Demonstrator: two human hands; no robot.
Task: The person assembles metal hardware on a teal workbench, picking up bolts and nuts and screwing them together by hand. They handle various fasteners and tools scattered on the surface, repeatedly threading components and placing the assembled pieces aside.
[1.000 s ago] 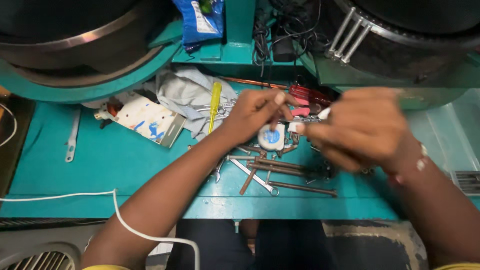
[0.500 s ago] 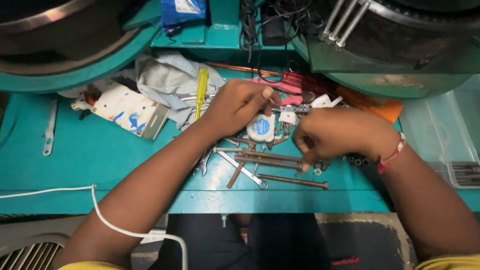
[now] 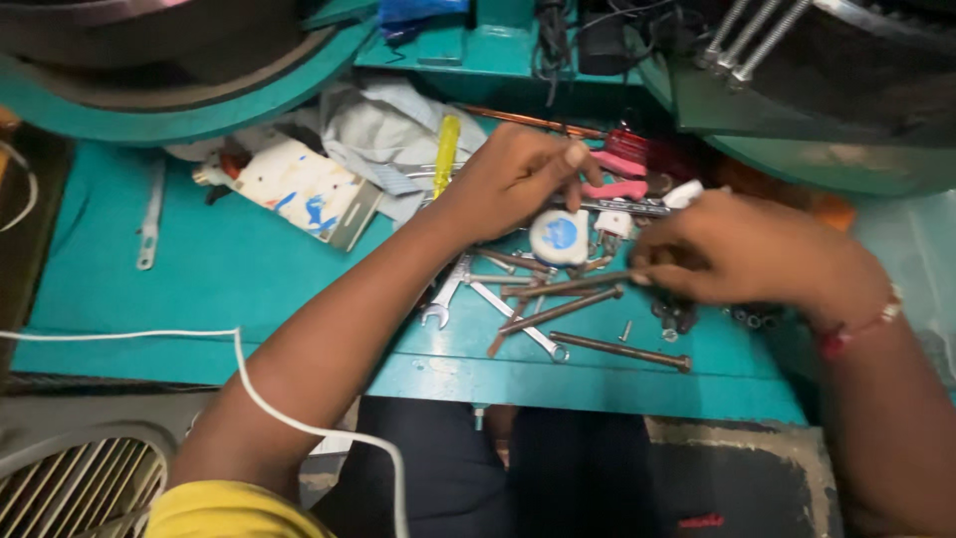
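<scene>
Across the teal counter (image 3: 229, 269), between two big green machine housings at the far edge, a heap of hardware lies spread out, with a grey rag (image 3: 383, 134) and a paint-smeared white box (image 3: 299, 184) to the far left. Near the middle sit long rusty bolts (image 3: 558, 311), a spanner (image 3: 446, 297) and a round white-and-blue tape measure (image 3: 559, 237). The left hand (image 3: 513, 179) hovers over the far side of the heap, fingers curled with the thumb pressed to the fingertips; whether anything small is pinched there, I cannot tell. The right hand (image 3: 742, 249) has its fingers closed round the end of one long bolt (image 3: 578, 286), lifting it level just over the pile. By the look of it this is the sorting step: one bolt picked out. Next move calls for a steady pull to the right, clear of the crossed bolts and spanner beneath.
</scene>
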